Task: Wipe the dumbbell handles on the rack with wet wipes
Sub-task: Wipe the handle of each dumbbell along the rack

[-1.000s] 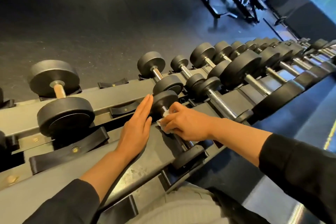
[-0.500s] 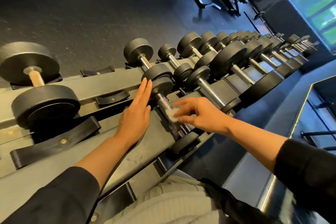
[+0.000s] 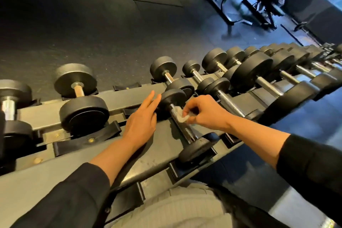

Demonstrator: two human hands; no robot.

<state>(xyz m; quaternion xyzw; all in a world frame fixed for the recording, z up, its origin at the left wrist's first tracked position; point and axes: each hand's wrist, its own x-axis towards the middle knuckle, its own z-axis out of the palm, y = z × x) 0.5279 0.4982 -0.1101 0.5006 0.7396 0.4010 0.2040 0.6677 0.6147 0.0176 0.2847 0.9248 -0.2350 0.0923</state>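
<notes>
1. Grey metal two-tier dumbbell rack (image 3: 129,96) runs diagonally across view, standing on dark speckled rubber floor (image 3: 92,29).
2. Black round-headed dumbbells with chrome handles (image 3: 259,77) lie across its rails in black saddles.
3. Several black saddles (image 3: 87,142) hold nothing.
4. Left hand (image 3: 141,122) rests flat on the lower rail.

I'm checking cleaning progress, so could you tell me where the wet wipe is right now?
In the head view, the wet wipe is pinched in the right hand, against the knurled handle just right of the left hand.
</notes>
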